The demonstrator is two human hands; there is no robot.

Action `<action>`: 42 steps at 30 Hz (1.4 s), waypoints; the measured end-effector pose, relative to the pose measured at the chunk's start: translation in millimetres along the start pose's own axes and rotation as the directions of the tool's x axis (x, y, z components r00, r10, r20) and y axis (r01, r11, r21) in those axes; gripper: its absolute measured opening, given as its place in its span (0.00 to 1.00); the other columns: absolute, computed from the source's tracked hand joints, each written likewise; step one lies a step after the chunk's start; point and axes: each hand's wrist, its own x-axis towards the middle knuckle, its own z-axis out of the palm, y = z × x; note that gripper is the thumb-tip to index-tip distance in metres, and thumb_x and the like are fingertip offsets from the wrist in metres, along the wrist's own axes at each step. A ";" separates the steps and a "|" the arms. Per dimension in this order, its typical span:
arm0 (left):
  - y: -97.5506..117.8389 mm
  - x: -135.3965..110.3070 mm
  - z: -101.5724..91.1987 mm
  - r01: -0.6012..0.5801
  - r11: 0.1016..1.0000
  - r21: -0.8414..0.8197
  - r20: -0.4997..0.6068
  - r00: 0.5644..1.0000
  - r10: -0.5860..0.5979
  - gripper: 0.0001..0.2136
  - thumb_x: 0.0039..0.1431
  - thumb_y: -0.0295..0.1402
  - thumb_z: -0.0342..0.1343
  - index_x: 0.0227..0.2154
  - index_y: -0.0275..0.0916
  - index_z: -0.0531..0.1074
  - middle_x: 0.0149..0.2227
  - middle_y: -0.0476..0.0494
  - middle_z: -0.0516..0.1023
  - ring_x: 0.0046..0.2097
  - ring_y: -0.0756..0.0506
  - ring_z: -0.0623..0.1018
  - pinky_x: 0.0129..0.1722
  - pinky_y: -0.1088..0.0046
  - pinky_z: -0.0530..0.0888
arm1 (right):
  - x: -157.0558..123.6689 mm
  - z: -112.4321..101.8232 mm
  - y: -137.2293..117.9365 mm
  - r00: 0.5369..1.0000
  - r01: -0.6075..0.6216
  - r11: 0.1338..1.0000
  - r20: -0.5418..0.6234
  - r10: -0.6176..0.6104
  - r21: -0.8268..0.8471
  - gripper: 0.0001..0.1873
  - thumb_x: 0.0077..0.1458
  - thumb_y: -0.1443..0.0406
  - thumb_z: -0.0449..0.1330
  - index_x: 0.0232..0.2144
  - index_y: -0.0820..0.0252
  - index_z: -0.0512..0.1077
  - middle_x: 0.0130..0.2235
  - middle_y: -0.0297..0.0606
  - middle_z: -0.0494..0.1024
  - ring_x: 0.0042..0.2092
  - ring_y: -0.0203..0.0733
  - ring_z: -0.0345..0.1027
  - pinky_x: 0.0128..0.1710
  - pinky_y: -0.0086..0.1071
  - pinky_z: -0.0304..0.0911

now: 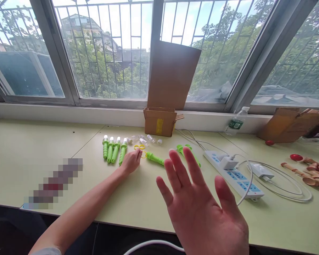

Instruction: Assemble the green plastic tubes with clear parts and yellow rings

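My left hand (132,162) is closed at the middle of the table, its fingertips on a small yellow ring (144,155). Two more yellow rings (139,146) lie just behind it. To its left is a row of green ribbed tubes with white caps (114,150). A similar green piece (154,158) lies to its right, tip toward the ring. My right hand (206,209) is raised close to the camera, palm facing me and fingers spread, with nothing in it. Behind its fingers are other green parts (192,154), partly hidden.
Clear plastic pieces (143,140) lie before a small cardboard box (159,122). A white power strip (234,175) with plugs and cables stands right, a bottle (236,122) behind it. Wooden pieces (312,173) and another carton (287,125) are far right. A blurred-out item (54,184) lies left.
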 end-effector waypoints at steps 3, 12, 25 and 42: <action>-0.4 0.4 0.7 -0.009 1.000 0.007 -0.005 1.000 0.009 0.14 0.65 0.41 0.37 0.29 0.44 0.62 0.23 0.47 0.71 0.25 0.46 0.71 0.27 0.70 0.60 | 1.9 -0.7 -0.5 1.000 0.012 1.000 0.014 -0.011 -0.018 0.29 0.59 0.46 0.42 0.59 0.44 0.60 0.57 0.36 0.67 0.59 0.50 0.58 0.55 0.51 0.56; -2.9 1.4 3.1 -0.029 1.000 -0.008 -0.003 1.000 0.029 0.14 0.65 0.39 0.38 0.31 0.40 0.64 0.25 0.48 0.73 0.26 0.48 0.73 0.26 0.74 0.61 | 18.1 -26.0 -4.4 0.983 0.145 0.862 0.170 -0.069 -0.486 0.30 0.60 0.46 0.33 0.63 0.40 0.48 0.62 0.32 0.59 0.60 0.49 0.56 0.52 0.51 0.61; -4.0 1.1 6.4 -0.026 0.999 0.047 -0.014 1.000 0.026 0.15 0.66 0.38 0.36 0.31 0.39 0.65 0.25 0.47 0.74 0.25 0.49 0.72 0.26 0.75 0.61 | 63.4 -51.2 27.3 0.934 0.210 0.546 0.332 0.133 -0.811 0.13 0.54 0.56 0.59 0.25 0.60 0.70 0.22 0.34 0.72 0.25 0.36 0.66 0.26 0.30 0.62; -9.3 2.3 13.3 -0.142 0.971 -0.191 0.015 0.989 0.148 0.10 0.64 0.35 0.42 0.41 0.39 0.65 0.30 0.45 0.76 0.30 0.48 0.76 0.33 0.73 0.69 | 133.8 -185.4 84.4 0.950 0.311 -0.497 0.284 0.130 -0.810 0.20 0.57 0.63 0.54 0.52 0.59 0.66 0.43 0.46 0.73 0.46 0.49 0.62 0.44 0.38 0.59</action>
